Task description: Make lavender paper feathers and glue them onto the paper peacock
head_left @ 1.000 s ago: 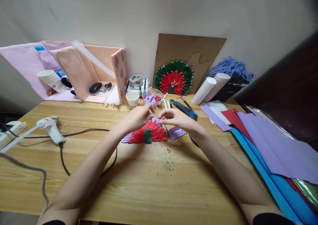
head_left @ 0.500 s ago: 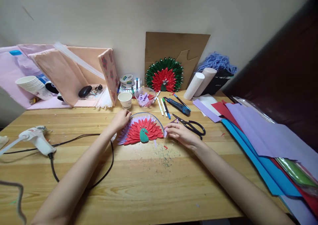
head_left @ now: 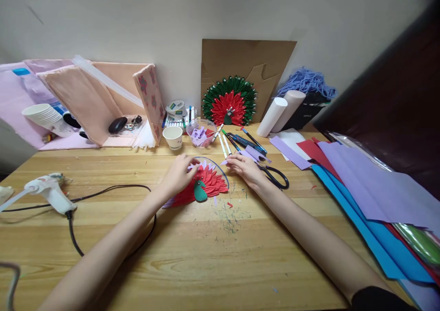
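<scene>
A paper peacock with a green body and red and purple petals lies on the table. My left hand is over its upper left part, fingers bent and slightly apart, hiding many of the purple petals; nothing shows in them. To the right of the peacock's blue-lined edge, my right hand pinches a small purple paper piece at its fingertips. Black-handled scissors lie just beyond that hand, their blades partly covered by a purple paper strip.
A glue gun and its black cord lie at left. Behind the peacock stand a paper cup, a clear bowl of scraps and several markers. Coloured sheets cover the right side. A finished peacock leans against cardboard.
My left hand has left the peacock's upper left edge and moved right over its petals. My right hand has shifted slightly up with the purple piece. The peacock has turned a little.
</scene>
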`<state>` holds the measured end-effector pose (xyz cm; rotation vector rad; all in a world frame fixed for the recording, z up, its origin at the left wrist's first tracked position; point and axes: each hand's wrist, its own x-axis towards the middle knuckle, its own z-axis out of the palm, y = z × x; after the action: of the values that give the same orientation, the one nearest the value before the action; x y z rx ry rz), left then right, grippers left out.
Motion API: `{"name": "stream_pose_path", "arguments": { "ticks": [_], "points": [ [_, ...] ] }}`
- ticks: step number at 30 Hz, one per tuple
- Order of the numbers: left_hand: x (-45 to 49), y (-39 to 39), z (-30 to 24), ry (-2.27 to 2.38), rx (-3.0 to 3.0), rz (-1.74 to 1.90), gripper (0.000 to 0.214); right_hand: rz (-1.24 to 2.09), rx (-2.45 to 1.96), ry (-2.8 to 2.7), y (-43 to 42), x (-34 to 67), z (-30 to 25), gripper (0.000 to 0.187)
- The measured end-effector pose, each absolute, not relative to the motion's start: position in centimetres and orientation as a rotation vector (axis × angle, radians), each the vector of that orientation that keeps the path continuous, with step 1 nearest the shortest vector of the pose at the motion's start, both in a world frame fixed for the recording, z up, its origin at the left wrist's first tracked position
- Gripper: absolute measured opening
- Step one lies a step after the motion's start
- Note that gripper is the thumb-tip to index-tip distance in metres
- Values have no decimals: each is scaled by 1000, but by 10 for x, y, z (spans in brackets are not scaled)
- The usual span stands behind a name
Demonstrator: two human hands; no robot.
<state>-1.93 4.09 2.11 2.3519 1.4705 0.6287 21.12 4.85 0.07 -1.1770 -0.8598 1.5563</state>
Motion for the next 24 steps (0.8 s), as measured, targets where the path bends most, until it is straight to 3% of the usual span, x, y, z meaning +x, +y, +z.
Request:
{"name": "stream_pose_path", "arguments": {
  "ticks": [15, 24],
  "points": [
    [5, 52, 16, 1163, 2485, 383, 26, 1639, -1264, -952, 28, 201, -1, 23],
    [13, 43, 12, 1132, 2469, 513, 14, 1354, -1410, -1203, 39, 204, -9, 19]
  ]
}}
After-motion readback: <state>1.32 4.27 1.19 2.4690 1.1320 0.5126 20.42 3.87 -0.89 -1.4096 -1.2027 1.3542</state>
